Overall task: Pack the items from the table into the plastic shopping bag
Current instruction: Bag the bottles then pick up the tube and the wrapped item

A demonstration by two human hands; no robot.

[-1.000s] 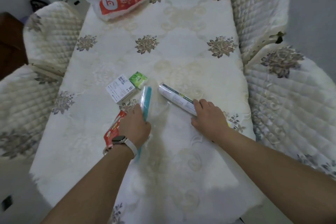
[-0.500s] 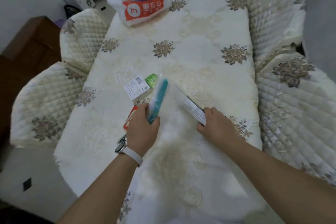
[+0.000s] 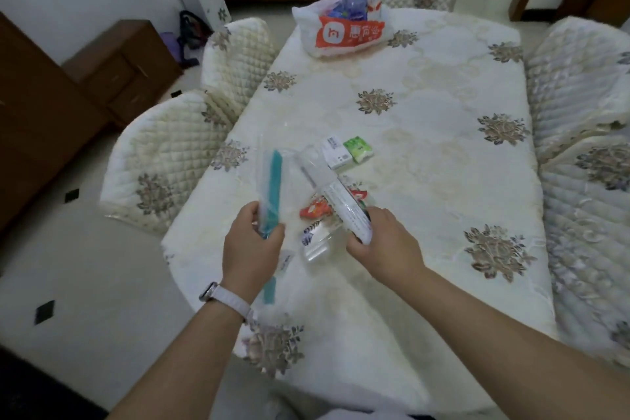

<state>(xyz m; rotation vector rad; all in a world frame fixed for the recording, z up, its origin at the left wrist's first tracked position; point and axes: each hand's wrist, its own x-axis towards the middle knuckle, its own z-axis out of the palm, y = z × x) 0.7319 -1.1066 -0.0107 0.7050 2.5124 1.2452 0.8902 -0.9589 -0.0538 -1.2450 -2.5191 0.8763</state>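
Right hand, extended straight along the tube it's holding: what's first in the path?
Probably nothing: the right hand holds the white tube up-left, past the white box, toward the quilted chair. Depth unclear.

Pretty soft, flat indoor light here, a bit dim and cool, with no hard shadows on the tablecloth (image 3: 426,153). The lower left of the frame drops into near black. Wide-angle bending warps the chairs (image 3: 163,160) at the edges, and the whole shot looks slightly smeared.
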